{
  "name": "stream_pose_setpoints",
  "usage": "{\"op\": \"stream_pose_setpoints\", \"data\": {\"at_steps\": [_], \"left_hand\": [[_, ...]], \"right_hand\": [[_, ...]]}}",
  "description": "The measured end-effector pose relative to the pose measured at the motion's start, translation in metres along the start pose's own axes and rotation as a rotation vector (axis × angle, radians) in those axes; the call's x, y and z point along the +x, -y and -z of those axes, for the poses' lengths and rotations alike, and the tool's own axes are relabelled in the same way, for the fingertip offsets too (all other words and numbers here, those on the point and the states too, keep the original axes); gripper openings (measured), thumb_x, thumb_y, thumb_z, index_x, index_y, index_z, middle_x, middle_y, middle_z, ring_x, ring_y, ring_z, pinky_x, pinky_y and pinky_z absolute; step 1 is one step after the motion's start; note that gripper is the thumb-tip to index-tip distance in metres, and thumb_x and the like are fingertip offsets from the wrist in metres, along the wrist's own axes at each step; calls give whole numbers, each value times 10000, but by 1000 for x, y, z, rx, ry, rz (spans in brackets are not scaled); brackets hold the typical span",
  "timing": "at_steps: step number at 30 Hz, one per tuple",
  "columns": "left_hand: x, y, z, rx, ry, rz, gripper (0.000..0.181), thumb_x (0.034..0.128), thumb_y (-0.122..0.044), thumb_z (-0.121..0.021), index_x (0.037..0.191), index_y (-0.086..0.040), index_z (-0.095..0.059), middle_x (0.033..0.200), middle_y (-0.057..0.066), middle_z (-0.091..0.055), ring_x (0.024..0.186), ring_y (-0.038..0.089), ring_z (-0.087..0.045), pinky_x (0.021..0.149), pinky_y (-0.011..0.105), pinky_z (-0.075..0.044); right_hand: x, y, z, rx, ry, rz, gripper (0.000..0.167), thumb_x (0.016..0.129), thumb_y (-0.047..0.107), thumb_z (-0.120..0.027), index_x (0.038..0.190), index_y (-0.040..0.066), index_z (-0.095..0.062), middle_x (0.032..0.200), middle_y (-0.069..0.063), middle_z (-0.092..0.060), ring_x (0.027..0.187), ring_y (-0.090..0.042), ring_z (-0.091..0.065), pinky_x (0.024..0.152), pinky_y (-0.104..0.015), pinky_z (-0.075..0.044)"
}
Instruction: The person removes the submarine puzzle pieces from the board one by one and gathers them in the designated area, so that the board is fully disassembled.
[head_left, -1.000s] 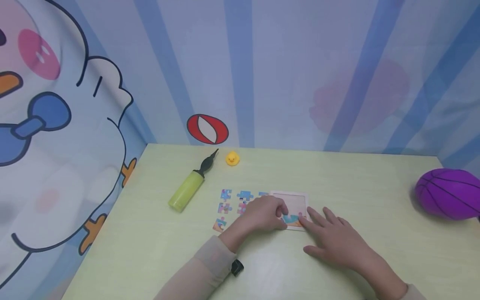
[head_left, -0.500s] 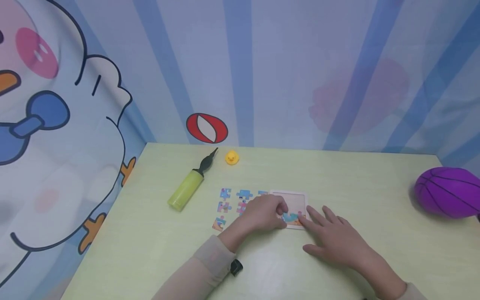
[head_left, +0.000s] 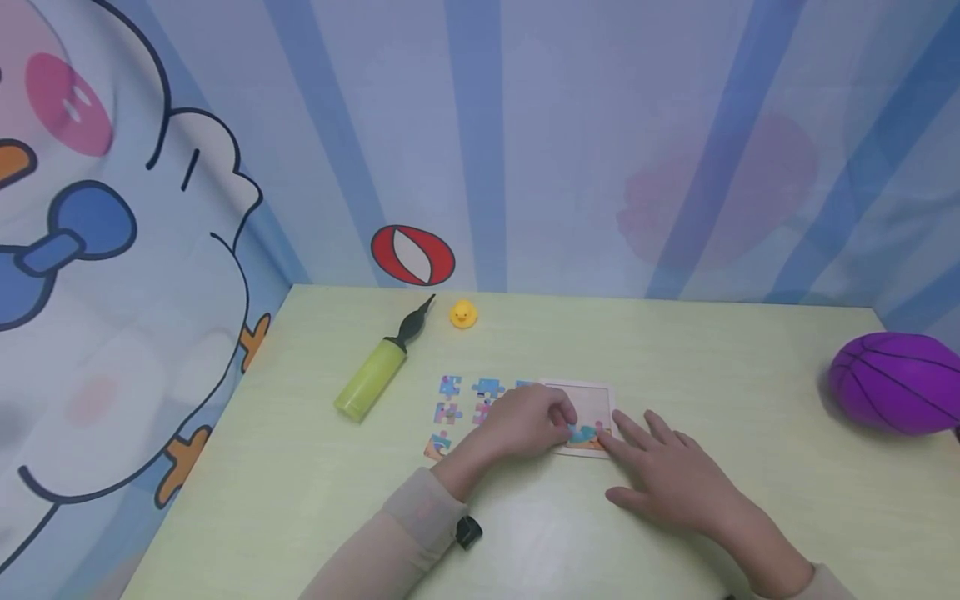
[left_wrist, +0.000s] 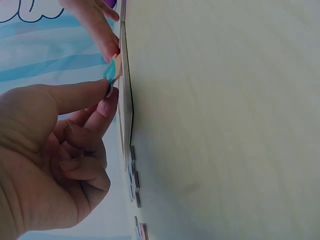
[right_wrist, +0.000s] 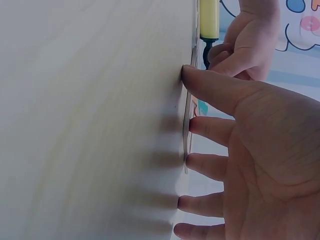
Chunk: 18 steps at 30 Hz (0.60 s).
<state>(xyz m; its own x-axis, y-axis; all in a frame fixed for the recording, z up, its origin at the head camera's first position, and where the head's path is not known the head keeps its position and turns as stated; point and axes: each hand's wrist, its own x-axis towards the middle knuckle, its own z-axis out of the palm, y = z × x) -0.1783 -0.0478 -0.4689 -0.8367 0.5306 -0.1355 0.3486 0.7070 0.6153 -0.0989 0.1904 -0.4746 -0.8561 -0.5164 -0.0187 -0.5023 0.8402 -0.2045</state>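
My left hand [head_left: 525, 421] pinches a teal and orange jigsaw piece [left_wrist: 111, 72] between thumb and fingers. In the left wrist view the piece stands tilted at the puzzle frame [left_wrist: 127, 95]. This thin pale square frame [head_left: 592, 397] has teal and orange pieces [head_left: 582, 435] along its near side; the left hand covers its left part. My right hand [head_left: 671, 483] lies spread with straight fingers, its index fingertip on an orange part at the frame's lower right corner. Loose jigsaw pieces [head_left: 447, 413] lie left of the frame, some hidden by the left hand.
A yellow-green hand pump [head_left: 371, 379] with a black nozzle lies on the pale table [head_left: 712, 358], left of the pieces. Behind them sits a yellow rubber duck [head_left: 463, 314]. A purple ball [head_left: 896, 383] rests at the right edge. A patterned cloth [head_left: 562, 150] hangs behind.
My left hand has shifted slightly, its thumb rising closer to the index finger, and more of the frame's near edge shows. The right hand keeps its place.
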Motion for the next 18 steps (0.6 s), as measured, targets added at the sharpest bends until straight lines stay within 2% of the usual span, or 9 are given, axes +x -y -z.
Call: {"op": "stream_pose_setpoints", "data": {"at_steps": [4, 12, 18], "left_hand": [[-2, 1, 4, -46, -2, -10, 83, 910, -179, -781, 979, -216, -754, 828, -162, -677, 789, 30, -616, 776, 277, -491], [-15, 5, 22, -117, 22, 20, 60, 918, -213, -763, 976, -226, -760, 848, -160, -686, 843, 61, -625, 796, 309, -499], [-28, 17, 35, -141, 35, -5, 49, 920, -207, -776, 966, -208, -760, 849, -155, -699, 859, 69, -645, 791, 321, -512]], "right_hand": [[0, 0, 0, 1, 0, 1, 705, 934, 530, -719, 1530, 201, -536, 1599, -142, -436, 1402, -562, -388, 1002, -694, -421], [0, 0, 1, 7, 7, -1, 719, 933, 528, -720, 1541, 198, -522, 1592, -142, -446, 1397, -557, -396, 1006, -684, -420], [0, 1, 1, 6, 10, -5, 718, 934, 532, -716, 1541, 201, -522, 1592, -142, -446, 1393, -558, -400, 1011, -686, -416]]}}
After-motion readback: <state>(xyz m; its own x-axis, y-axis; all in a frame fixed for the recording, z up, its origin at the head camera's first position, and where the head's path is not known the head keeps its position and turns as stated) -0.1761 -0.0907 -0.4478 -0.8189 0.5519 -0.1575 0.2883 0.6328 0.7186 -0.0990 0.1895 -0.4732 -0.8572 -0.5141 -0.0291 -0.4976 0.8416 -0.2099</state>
